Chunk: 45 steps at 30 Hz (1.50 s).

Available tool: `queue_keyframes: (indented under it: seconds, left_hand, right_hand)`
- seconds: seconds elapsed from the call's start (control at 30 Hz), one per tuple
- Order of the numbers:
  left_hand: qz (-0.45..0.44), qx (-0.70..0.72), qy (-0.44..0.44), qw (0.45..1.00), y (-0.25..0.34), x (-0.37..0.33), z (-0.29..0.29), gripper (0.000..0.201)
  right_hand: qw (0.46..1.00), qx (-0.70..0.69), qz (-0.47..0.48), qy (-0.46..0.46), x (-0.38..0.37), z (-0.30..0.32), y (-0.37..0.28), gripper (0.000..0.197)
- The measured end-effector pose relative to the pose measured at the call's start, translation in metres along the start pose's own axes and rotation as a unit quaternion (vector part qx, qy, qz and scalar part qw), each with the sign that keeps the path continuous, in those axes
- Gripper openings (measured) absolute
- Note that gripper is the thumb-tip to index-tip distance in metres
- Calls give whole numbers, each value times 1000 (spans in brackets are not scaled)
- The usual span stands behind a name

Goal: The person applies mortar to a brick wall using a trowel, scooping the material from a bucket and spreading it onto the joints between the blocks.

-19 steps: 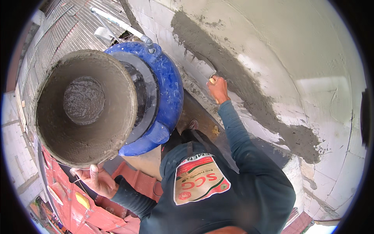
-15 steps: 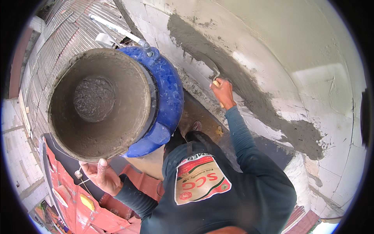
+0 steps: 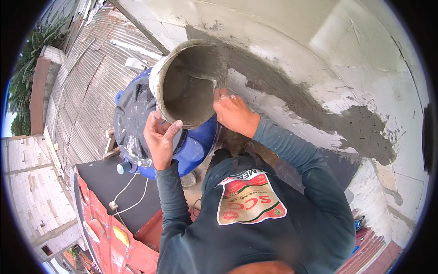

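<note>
Tilted so that its mouth faces me, a mortar-coated bucket (image 3: 183, 82) is at or just above a blue plastic drum (image 3: 194, 153) with a black lid (image 3: 130, 116). My left hand (image 3: 160, 139) grips the bucket's near-left side, thumb against the lower rim. At the bucket's right rim, my right hand (image 3: 235, 112) is closed around the handle of a trowel (image 3: 203, 74). The trowel's blade reaches into the bucket; fingers cover most of the handle. Wet grey mortar (image 3: 283, 86) lies in a rough band along the pale block wall (image 3: 381, 82) on the right.
Corrugated roofing (image 3: 86, 64) spreads out at the far left, with a white pipe (image 3: 134, 48) over it. Red metal sheets (image 3: 130, 246) lie lower left, holding a yellow sponge-like piece (image 3: 121, 235). A white cable (image 3: 137, 201) runs over a dark surface beside the drum.
The bucket has moved right and away from me, uncovering the drum's black lid. My right hand has brought the trowel from the wall into the bucket. My left hand has moved along with the bucket.
</note>
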<state>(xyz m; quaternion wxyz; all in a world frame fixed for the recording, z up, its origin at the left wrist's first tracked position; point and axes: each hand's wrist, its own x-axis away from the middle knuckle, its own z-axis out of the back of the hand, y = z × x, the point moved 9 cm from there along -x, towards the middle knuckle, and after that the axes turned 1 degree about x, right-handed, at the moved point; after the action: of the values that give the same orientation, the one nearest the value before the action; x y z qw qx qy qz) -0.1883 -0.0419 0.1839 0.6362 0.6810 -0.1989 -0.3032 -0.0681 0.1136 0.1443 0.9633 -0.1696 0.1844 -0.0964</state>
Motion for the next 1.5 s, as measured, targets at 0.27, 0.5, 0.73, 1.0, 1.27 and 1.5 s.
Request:
queue_keyframes:
  seconds: [0.27,0.5,0.73,1.0,1.27,1.5]
  left_hand:
    - [68,18,-41,997,-13,-11,-11,40]
    - [70,23,-2,997,-22,-13,-9,36]
    - [14,22,-16,1000,-18,-18,-23,36]
    - [-31,14,42,999,-5,1,-5,37]
    - [-38,49,3,998,-17,-4,6,39]
    - [-42,68,14,997,-20,-4,10,42]
  right_hand:
    - [997,-7,69,40,-22,40,5,11]
    - [993,-34,111,-24,5,30,15,6]
    - [996,-62,35,-59,22,-9,22,13]
    - [878,-326,-291,-196,15,49,100,30]
    - [430,-800,-274,-316,66,-45,38,39]
    - [377,-844,-250,-288,52,-35,-2,44]
